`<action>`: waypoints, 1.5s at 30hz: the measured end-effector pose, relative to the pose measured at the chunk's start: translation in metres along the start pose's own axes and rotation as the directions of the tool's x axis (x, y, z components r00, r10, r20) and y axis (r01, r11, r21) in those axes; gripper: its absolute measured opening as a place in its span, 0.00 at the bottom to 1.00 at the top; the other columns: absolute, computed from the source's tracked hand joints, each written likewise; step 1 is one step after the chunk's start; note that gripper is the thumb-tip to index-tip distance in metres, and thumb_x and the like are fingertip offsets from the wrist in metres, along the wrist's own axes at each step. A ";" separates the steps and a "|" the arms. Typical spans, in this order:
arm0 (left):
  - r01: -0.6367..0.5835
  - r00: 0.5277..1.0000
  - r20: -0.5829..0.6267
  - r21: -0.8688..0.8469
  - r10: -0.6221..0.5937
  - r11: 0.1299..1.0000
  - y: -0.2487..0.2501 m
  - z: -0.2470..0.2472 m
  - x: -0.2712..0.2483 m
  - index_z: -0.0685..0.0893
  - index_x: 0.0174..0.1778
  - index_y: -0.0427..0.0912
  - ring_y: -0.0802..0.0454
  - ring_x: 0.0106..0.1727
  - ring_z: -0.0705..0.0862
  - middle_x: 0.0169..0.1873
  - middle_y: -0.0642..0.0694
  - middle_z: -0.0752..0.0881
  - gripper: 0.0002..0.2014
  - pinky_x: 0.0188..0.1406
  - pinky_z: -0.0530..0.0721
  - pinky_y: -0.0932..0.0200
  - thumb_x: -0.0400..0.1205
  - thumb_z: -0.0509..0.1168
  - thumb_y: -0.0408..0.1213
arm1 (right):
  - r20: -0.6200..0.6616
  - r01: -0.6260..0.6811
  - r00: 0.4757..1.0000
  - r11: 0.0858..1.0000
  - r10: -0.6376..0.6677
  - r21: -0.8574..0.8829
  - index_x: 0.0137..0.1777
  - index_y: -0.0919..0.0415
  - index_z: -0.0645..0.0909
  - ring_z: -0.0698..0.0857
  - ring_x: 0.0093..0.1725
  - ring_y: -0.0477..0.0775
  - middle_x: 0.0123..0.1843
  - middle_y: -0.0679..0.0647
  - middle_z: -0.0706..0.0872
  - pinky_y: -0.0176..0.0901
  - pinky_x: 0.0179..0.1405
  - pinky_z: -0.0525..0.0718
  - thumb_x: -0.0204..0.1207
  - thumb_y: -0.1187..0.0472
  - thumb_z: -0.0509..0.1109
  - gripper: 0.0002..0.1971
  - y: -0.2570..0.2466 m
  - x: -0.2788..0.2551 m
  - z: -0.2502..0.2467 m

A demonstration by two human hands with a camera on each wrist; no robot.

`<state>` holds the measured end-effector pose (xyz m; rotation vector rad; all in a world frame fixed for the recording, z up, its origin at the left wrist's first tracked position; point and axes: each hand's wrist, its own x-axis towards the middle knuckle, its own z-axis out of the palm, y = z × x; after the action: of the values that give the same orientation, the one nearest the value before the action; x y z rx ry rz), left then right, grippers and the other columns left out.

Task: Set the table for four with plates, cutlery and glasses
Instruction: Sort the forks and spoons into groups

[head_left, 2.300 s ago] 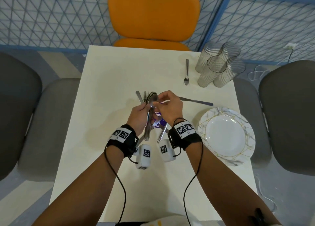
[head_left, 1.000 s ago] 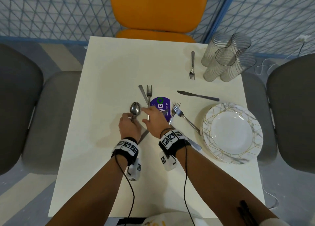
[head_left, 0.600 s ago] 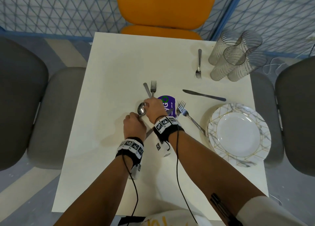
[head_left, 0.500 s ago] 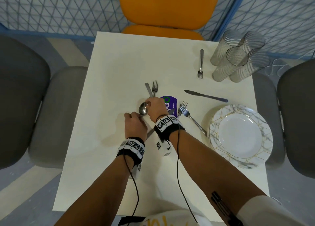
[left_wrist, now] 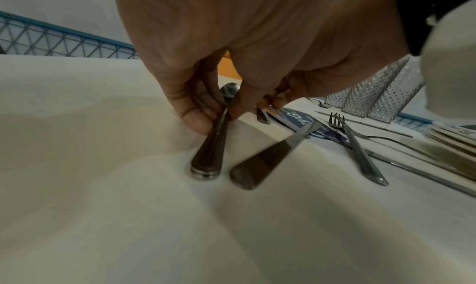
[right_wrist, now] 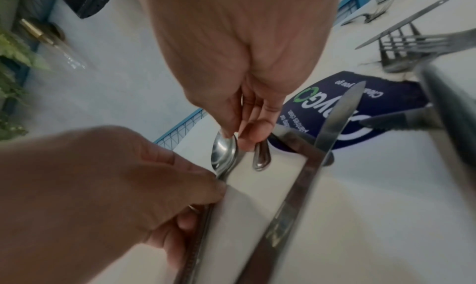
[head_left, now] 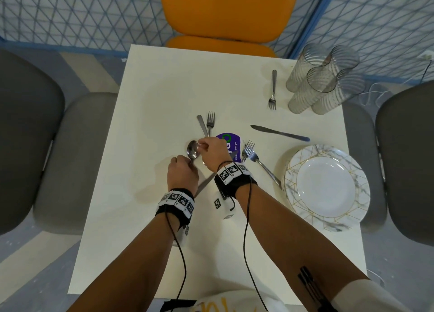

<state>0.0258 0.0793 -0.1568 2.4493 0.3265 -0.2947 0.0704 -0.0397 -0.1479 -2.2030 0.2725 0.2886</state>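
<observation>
My left hand [head_left: 185, 163] pinches the handle of a spoon [head_left: 193, 150] that looks like a nested stack, low over the white table [head_left: 152, 100]. The handle end [left_wrist: 207, 162] rests on the table in the left wrist view. My right hand [head_left: 201, 146] pinches the spoon bowl [right_wrist: 223, 152] at its tip. Under both hands a knife [head_left: 206, 184] lies slanted. Beyond my fingers lie a fork [head_left: 210, 123] and another knife [head_left: 201, 125]. A stack of plates [head_left: 326, 189] sits at the right edge, and several glasses [head_left: 324, 81] stand at the far right corner.
A purple round sticker [head_left: 231, 142] lies mid-table, with two forks [head_left: 252, 155] just right of it. One knife [head_left: 279, 133] and one fork [head_left: 272, 90] lie further back on the right. An orange chair [head_left: 225, 10] stands opposite and grey chairs [head_left: 35, 135] on both sides.
The raised cutlery bundle came down; forks and knives now lie on the table. My right hand moved left onto the spoon bowl. In the last half second almost nothing moved.
</observation>
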 end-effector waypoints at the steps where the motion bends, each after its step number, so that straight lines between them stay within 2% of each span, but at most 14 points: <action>1: 0.011 1.000 0.004 -0.012 -0.011 1.000 0.001 -0.001 0.000 0.84 0.57 0.31 0.35 0.59 0.82 0.57 0.34 0.83 0.08 0.52 0.76 0.51 0.85 0.67 0.31 | -0.020 -0.011 1.000 1.000 0.011 0.024 0.61 0.69 0.87 0.88 0.53 0.58 0.54 0.63 0.90 0.45 0.57 0.87 0.81 0.70 0.70 0.11 0.000 -0.003 -0.003; 3: 0.004 1.000 0.001 -0.024 -0.004 1.000 0.002 -0.005 -0.002 0.83 0.59 0.32 0.36 0.59 0.82 0.58 0.35 0.83 0.10 0.50 0.73 0.56 0.85 0.69 0.32 | -0.062 -0.018 0.998 0.997 0.022 0.070 0.60 0.66 0.88 0.88 0.50 0.53 0.53 0.60 0.90 0.38 0.54 0.85 0.82 0.69 0.69 0.11 0.000 -0.008 -0.014; 6: -0.113 0.992 -0.052 -0.020 0.111 0.993 0.002 -0.010 -0.003 0.82 0.59 0.34 0.37 0.55 0.83 0.56 0.36 0.83 0.13 0.50 0.80 0.52 0.81 0.73 0.34 | -0.151 -0.019 0.988 0.993 0.036 0.114 0.53 0.61 0.90 0.88 0.46 0.47 0.48 0.52 0.92 0.34 0.51 0.86 0.81 0.69 0.68 0.09 0.004 -0.016 -0.041; 10: -0.199 0.979 -0.067 -0.101 0.193 0.975 0.020 -0.014 0.006 0.84 0.52 0.39 0.43 0.52 0.83 0.49 0.43 0.85 0.06 0.47 0.79 0.53 0.83 0.70 0.36 | -0.286 -0.110 0.948 0.988 0.137 0.107 0.49 0.55 0.89 0.87 0.44 0.45 0.45 0.47 0.90 0.31 0.46 0.86 0.81 0.67 0.68 0.09 0.027 -0.027 -0.083; 13: -0.220 0.975 0.016 -0.097 0.223 0.971 0.039 -0.014 0.019 0.86 0.51 0.41 0.45 0.49 0.86 0.46 0.45 0.88 0.04 0.48 0.84 0.51 0.83 0.69 0.37 | -0.347 -0.170 0.922 0.985 0.170 0.032 0.52 0.57 0.89 0.87 0.45 0.50 0.47 0.51 0.91 0.44 0.54 0.87 0.79 0.67 0.68 0.09 0.051 -0.033 -0.104; 17: -0.237 0.970 0.064 0.004 0.236 0.972 0.059 -0.006 0.038 0.88 0.52 0.42 0.42 0.51 0.88 0.49 0.43 0.90 0.05 0.54 0.88 0.44 0.85 0.68 0.38 | -0.236 -0.291 0.940 0.939 0.245 -0.183 0.59 0.58 0.85 0.85 0.57 0.56 0.56 0.55 0.88 0.47 0.59 0.84 0.76 0.59 0.76 0.13 0.074 -0.039 -0.119; 21: -0.259 0.964 0.151 0.344 0.219 0.902 0.074 0.006 0.061 0.88 0.63 0.44 0.40 0.59 0.86 0.53 0.43 0.91 0.15 0.60 0.84 0.44 0.86 0.67 0.47 | -0.147 -0.304 0.952 0.873 0.268 -0.382 0.64 0.58 0.83 0.82 0.63 0.57 0.62 0.56 0.83 0.48 0.59 0.82 0.78 0.54 0.76 0.17 0.080 -0.042 -0.116; 24: -0.233 0.969 0.183 0.480 0.164 0.846 0.079 0.017 0.073 0.79 0.77 0.40 0.40 0.59 0.86 0.51 0.43 0.91 0.29 0.58 0.81 0.46 0.84 0.68 0.54 | -0.149 -0.317 0.948 0.875 0.281 -0.365 0.62 0.61 0.84 0.84 0.61 0.57 0.61 0.58 0.85 0.48 0.58 0.86 0.79 0.57 0.75 0.14 0.079 -0.042 -0.116; 27: -0.225 0.974 0.140 0.515 0.177 0.827 0.081 0.026 0.074 0.57 0.89 0.33 0.38 0.63 0.85 0.55 0.40 0.91 0.43 0.60 0.80 0.46 0.85 0.70 0.50 | -0.146 -0.342 0.940 0.876 0.310 -0.342 0.62 0.62 0.85 0.85 0.61 0.57 0.61 0.59 0.86 0.46 0.58 0.86 0.79 0.59 0.75 0.14 0.078 -0.040 -0.119; 29: -0.206 0.978 0.125 0.488 0.166 0.848 0.084 0.027 0.072 0.51 0.90 0.33 0.37 0.67 0.83 0.60 0.37 0.89 0.44 0.64 0.78 0.46 0.86 0.69 0.46 | -0.156 -0.364 0.931 0.879 0.331 -0.309 0.63 0.62 0.84 0.85 0.61 0.57 0.62 0.58 0.85 0.42 0.55 0.83 0.79 0.59 0.75 0.15 0.077 -0.038 -0.120; 36: -0.131 0.987 0.135 0.369 0.086 0.920 0.088 0.028 0.079 0.61 0.87 0.32 0.33 0.68 0.83 0.66 0.31 0.84 0.33 0.65 0.81 0.43 0.88 0.66 0.35 | -0.157 -0.379 0.924 0.890 0.349 -0.252 0.63 0.62 0.85 0.85 0.60 0.56 0.60 0.58 0.87 0.40 0.54 0.83 0.80 0.59 0.75 0.14 0.075 -0.034 -0.127; 39: -0.104 0.989 0.132 0.355 0.060 0.929 0.091 0.025 0.078 0.72 0.77 0.32 0.32 0.65 0.84 0.64 0.30 0.84 0.23 0.62 0.83 0.42 0.88 0.66 0.36 | -0.167 -0.362 0.928 0.910 0.332 -0.204 0.60 0.63 0.87 0.85 0.60 0.57 0.59 0.59 0.87 0.43 0.60 0.84 0.82 0.59 0.72 0.11 0.074 -0.033 -0.131; 42: -0.078 0.991 0.128 0.337 0.036 0.938 0.096 0.022 0.074 0.70 0.81 0.33 0.33 0.62 0.86 0.62 0.31 0.85 0.27 0.57 0.85 0.44 0.87 0.67 0.38 | -0.216 -0.320 0.931 0.943 0.295 -0.089 0.54 0.64 0.88 0.86 0.56 0.56 0.52 0.59 0.90 0.48 0.64 0.84 0.83 0.59 0.70 0.09 0.072 -0.030 -0.136; 45: -0.061 0.993 0.111 0.259 0.033 0.964 0.106 0.016 0.070 0.68 0.83 0.31 0.32 0.61 0.88 0.60 0.31 0.87 0.30 0.50 0.85 0.47 0.86 0.67 0.37 | -0.285 -0.282 0.919 0.959 0.273 0.010 0.52 0.60 0.89 0.85 0.48 0.50 0.49 0.55 0.92 0.35 0.54 0.81 0.81 0.60 0.73 0.06 0.064 -0.025 -0.142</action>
<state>0.1222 -0.0006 -0.1293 2.6836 0.1929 -0.4726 0.0435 -0.1891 -0.1037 -2.2330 0.7485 0.1278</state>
